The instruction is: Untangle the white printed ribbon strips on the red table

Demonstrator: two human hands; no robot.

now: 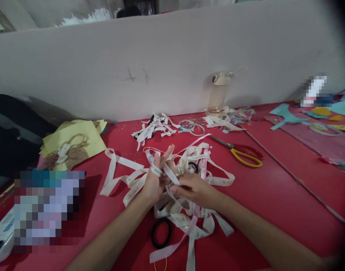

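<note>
A tangled pile of white printed ribbon [183, 222] lies on the red table, with pink ribbon [172, 249] running through it. Over the pile, my left hand [155, 180] has its thumb raised, and a strip of white ribbon is looped around it. My right hand [193, 188] pinches the white strip between thumb and fingers, close beside the left palm. Part of the left fingers is hidden behind the strip and the right hand. A black ring [161, 246] lies in front of the pile.
Scissors [245, 156] with yellow and red handles lie right of the pile. White scraps [157, 128] and a bottle [217, 94] are behind it, near the grey partition [172, 64]. Yellow paper [90, 139] with twine is at left; a long thin rod [291, 178] crosses the right side.
</note>
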